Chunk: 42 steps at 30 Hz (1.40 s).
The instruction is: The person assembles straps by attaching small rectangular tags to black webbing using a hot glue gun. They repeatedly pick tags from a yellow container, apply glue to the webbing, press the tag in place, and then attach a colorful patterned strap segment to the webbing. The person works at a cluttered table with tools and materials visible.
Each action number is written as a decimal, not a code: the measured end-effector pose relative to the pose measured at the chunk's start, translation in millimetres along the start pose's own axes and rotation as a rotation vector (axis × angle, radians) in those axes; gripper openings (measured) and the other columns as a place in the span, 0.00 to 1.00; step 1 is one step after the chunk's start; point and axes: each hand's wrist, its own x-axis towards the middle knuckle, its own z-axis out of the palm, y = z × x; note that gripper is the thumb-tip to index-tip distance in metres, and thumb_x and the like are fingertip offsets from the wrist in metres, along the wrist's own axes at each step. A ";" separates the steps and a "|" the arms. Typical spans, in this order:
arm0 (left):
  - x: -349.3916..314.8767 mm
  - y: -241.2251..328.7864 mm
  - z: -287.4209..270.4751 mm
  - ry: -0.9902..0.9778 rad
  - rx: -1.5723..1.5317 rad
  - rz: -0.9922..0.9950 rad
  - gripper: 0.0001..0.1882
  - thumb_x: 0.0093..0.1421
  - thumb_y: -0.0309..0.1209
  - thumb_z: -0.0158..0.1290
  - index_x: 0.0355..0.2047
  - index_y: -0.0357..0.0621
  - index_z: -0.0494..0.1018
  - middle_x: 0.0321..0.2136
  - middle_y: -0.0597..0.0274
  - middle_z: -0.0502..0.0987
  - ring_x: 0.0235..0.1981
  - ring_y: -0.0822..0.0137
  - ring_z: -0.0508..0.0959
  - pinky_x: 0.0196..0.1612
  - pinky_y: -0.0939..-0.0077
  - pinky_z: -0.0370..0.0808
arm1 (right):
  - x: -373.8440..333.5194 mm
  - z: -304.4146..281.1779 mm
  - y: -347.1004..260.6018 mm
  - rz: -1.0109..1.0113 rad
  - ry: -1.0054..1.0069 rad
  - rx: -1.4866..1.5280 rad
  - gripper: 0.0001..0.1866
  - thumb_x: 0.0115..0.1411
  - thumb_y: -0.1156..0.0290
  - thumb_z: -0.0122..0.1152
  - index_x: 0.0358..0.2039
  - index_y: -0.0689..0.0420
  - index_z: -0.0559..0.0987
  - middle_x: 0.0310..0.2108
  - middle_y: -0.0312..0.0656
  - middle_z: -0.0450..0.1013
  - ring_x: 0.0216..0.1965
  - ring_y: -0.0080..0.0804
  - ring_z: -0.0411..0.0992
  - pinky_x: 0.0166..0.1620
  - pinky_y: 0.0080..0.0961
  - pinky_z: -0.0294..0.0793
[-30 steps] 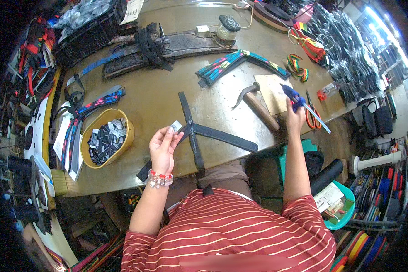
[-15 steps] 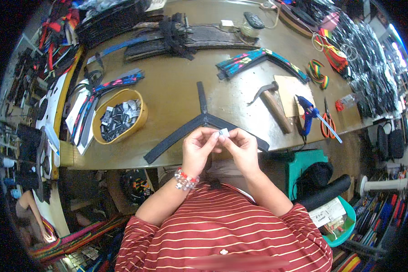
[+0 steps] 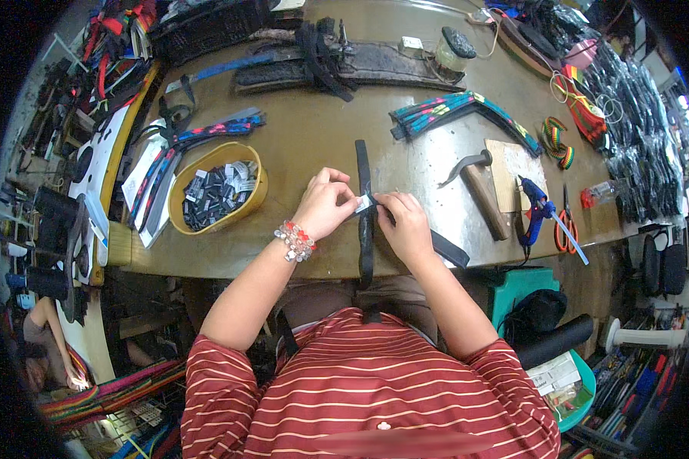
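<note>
A black fabric strap piece (image 3: pixel 363 162) lies on the table in front of me, one strip running up and down and another (image 3: pixel 450 249) showing beyond my right wrist. A small white-and-dark label (image 3: pixel 364 203) is against it where the strips meet. My left hand (image 3: pixel 327 205), with a beaded bracelet at the wrist, pinches the label's left edge between thumb and fingertips. From the other side, my right hand (image 3: pixel 403 223) has bent fingers pressed down at the label's right end; whether they grip label or strap is hidden.
At left stands a yellow basket (image 3: pixel 262 183) of small labels. To the right lie a hammer (image 3: pixel 478 196), a blue glue gun (image 3: pixel 536 206) and orange-handled scissors (image 3: pixel 566 233). Patterned straps (image 3: pixel 467 111) lie farther back. Another person's arm (image 3: pixel 53 329) shows at lower left.
Both hands have moved forward from near the table edge, bringing the label down onto the strap. The strap's middle strip now runs straight toward me. The whole view has shifted slightly.
</note>
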 end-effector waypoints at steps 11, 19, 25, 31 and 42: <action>-12.8 16.6 -1.0 0.100 0.121 0.084 0.10 0.51 0.31 0.58 0.35 0.45 0.76 0.44 0.59 0.71 0.45 0.57 0.70 0.50 0.65 0.68 | 3.8 -8.4 -5.9 -0.132 -0.245 -0.190 0.12 0.49 0.78 0.55 0.37 0.60 0.76 0.35 0.43 0.69 0.39 0.41 0.68 0.43 0.34 0.71; -30.3 -7.0 -5.9 0.103 0.492 0.658 0.16 0.53 0.28 0.49 0.43 0.45 0.74 0.44 0.65 0.73 0.46 0.64 0.71 0.48 0.67 0.69 | 34.9 -37.5 9.2 -1.076 -0.508 -0.326 0.15 0.51 0.67 0.50 0.41 0.52 0.73 0.34 0.35 0.66 0.34 0.26 0.68 0.36 0.21 0.70; -28.4 -13.8 0.3 0.089 0.432 0.672 0.16 0.53 0.28 0.48 0.43 0.43 0.73 0.43 0.65 0.74 0.46 0.65 0.72 0.47 0.68 0.69 | 37.3 -20.2 19.4 -0.708 -0.521 -0.062 0.14 0.50 0.72 0.54 0.39 0.53 0.78 0.32 0.38 0.72 0.34 0.33 0.73 0.36 0.26 0.72; -27.9 -17.4 3.2 0.105 0.439 0.706 0.14 0.54 0.28 0.47 0.41 0.42 0.73 0.43 0.64 0.74 0.45 0.66 0.72 0.45 0.69 0.69 | 70.5 -9.1 36.9 0.128 -0.586 0.244 0.06 0.48 0.75 0.66 0.28 0.59 0.81 0.26 0.43 0.77 0.31 0.34 0.75 0.35 0.27 0.72; -28.3 -15.7 3.0 0.040 0.419 0.666 0.12 0.54 0.28 0.47 0.40 0.42 0.72 0.45 0.62 0.74 0.47 0.64 0.72 0.48 0.66 0.69 | 110.8 9.3 37.2 0.367 -0.877 -0.016 0.05 0.46 0.74 0.64 0.22 0.62 0.79 0.17 0.41 0.74 0.18 0.34 0.73 0.26 0.28 0.74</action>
